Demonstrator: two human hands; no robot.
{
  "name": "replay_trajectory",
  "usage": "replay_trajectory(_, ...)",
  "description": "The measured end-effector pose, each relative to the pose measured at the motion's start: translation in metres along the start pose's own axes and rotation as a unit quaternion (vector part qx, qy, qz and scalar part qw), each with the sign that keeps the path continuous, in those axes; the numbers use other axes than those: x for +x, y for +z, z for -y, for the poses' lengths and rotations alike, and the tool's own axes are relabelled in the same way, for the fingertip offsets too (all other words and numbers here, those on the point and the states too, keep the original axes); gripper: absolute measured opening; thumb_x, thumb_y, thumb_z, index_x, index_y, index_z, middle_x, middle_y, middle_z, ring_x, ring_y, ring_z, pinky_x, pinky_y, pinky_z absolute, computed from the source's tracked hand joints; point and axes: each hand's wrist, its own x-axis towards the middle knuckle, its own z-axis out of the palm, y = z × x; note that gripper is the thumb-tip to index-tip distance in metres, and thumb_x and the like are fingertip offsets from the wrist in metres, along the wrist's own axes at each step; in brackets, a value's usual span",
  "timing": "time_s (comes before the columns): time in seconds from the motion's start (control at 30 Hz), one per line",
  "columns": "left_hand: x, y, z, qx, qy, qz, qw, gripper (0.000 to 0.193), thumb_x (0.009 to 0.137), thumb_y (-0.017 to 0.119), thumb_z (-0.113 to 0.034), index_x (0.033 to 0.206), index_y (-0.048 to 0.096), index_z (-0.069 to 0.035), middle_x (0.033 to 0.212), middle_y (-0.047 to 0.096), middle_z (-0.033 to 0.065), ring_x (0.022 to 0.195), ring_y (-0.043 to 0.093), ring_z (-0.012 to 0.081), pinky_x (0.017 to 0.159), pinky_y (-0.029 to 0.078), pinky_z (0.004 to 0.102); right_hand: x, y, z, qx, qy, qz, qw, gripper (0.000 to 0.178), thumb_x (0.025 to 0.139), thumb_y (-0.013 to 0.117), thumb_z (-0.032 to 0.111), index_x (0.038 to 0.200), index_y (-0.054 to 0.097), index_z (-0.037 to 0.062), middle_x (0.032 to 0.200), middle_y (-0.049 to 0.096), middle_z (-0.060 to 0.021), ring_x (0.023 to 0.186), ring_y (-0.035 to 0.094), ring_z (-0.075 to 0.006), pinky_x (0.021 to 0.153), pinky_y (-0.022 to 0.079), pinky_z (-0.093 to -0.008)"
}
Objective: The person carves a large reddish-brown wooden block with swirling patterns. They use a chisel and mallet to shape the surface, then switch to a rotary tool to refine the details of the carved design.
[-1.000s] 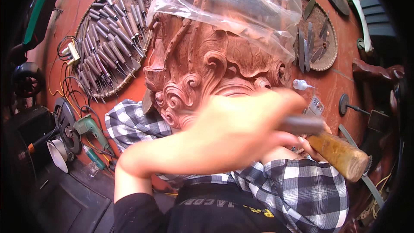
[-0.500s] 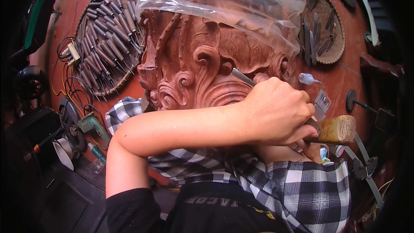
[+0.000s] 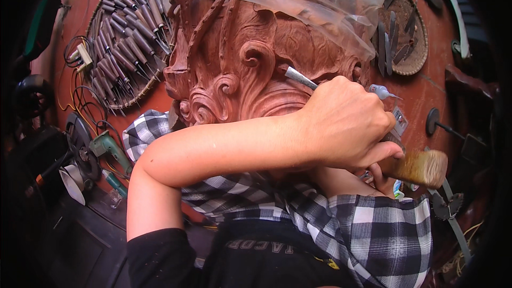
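Note:
A reddish-brown wood carving (image 3: 253, 56) with scrolls and flowing grooves lies in front of me, its far part under clear plastic sheeting. My left arm reaches across to the right, and my left hand (image 3: 346, 122) is closed round a chisel (image 3: 301, 78). The chisel's grey blade points to the upper left, its tip at the carved surface beside a scroll; most of the handle is hidden in the fist. Below it, my right hand (image 3: 380, 180) is largely covered by the left one, fingers bent at a wooden mallet (image 3: 424, 168). The mallet's worn yellowish head sticks out on the right.
A round basket (image 3: 144, 92) full of wood-handled chisels stands at the left, near cables and a green power tool (image 3: 109, 146). On the right are a basket (image 3: 418, 56) with flat dark blades, a small squeeze bottle (image 3: 381, 92) and a dark disc on a rod (image 3: 433, 121).
The mallet head has shifted slightly right and nearer to me. The left hand still grips the chisel, its thumb now stretched further right. The whole view has tilted a little.

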Motion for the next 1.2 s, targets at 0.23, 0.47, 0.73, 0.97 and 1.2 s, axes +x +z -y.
replay_trajectory(0.23, 0.004, 0.001, -0.001, -0.003, 0.005, -0.006, 1.000, 0.052, 0.087, 0.065, -0.057, 0.065, 0.062, -0.010, 0.057, 0.057, 0.0058, 0.049, 0.062, 0.0294, 0.043, 0.044, 0.0392, -0.010, -0.002, -0.012, 0.025, -0.040, 0.060, 0.997, 0.056, 0.088, 0.068, 0.000, 0.138, 0.042, 0.0035, 0.131, 0.053, -0.0116, 0.123, 0.053, -0.0218, 0.104, 0.043, -0.0383)
replay_trajectory(0.47, 0.003, -0.002, 0.001, 0.002, -0.003, -0.012, 1.000, 0.049, 0.087, 0.067, -0.057, 0.068, 0.064, -0.011, 0.060, 0.060, 0.0049, 0.051, 0.062, 0.0290, 0.043, 0.044, 0.0391, -0.015, -0.008, -0.049, 0.012, -0.063, -0.065, 0.996, 0.065, 0.087, 0.072, 0.006, 0.142, 0.037, 0.0050, 0.135, 0.049, -0.0111, 0.126, 0.049, -0.0215, 0.107, 0.041, -0.0378)
replay_trajectory(0.73, 0.007, -0.007, -0.004, -0.099, -0.023, -0.093, 0.990, 0.051, 0.079, 0.071, -0.058, 0.064, 0.069, -0.010, 0.058, 0.063, 0.0105, 0.055, 0.065, 0.0336, 0.048, 0.049, 0.0427, -0.008, -0.025, -0.040, -0.045, 0.027, -0.157, 0.986, 0.084, 0.083, 0.078, 0.011, 0.150, 0.028, 0.0057, 0.143, 0.042, -0.0141, 0.135, 0.043, -0.0266, 0.113, 0.035, -0.0417)
replay_trajectory(0.97, 0.011, -0.009, -0.005, -0.164, 0.005, -0.185, 0.969, 0.050, 0.079, 0.073, -0.057, 0.060, 0.063, -0.011, 0.054, 0.059, 0.0069, 0.053, 0.063, 0.0311, 0.046, 0.045, 0.0417, 0.003, -0.055, -0.012, -0.095, -0.016, -0.151, 0.984, 0.079, 0.086, 0.075, 0.014, 0.150, 0.030, 0.0054, 0.145, 0.042, -0.0153, 0.137, 0.043, -0.0277, 0.114, 0.033, -0.0426)
replay_trajectory(1.2, 0.013, -0.007, -0.005, -0.214, 0.016, -0.239, 0.947, 0.051, 0.078, 0.075, -0.055, 0.057, 0.058, -0.012, 0.052, 0.054, 0.0057, 0.051, 0.061, 0.0300, 0.044, 0.041, 0.0404, 0.008, -0.074, 0.005, -0.147, -0.044, -0.130, 0.980, 0.073, 0.090, 0.073, 0.017, 0.150, 0.033, 0.0051, 0.147, 0.042, -0.0166, 0.139, 0.042, -0.0289, 0.115, 0.032, -0.0436)
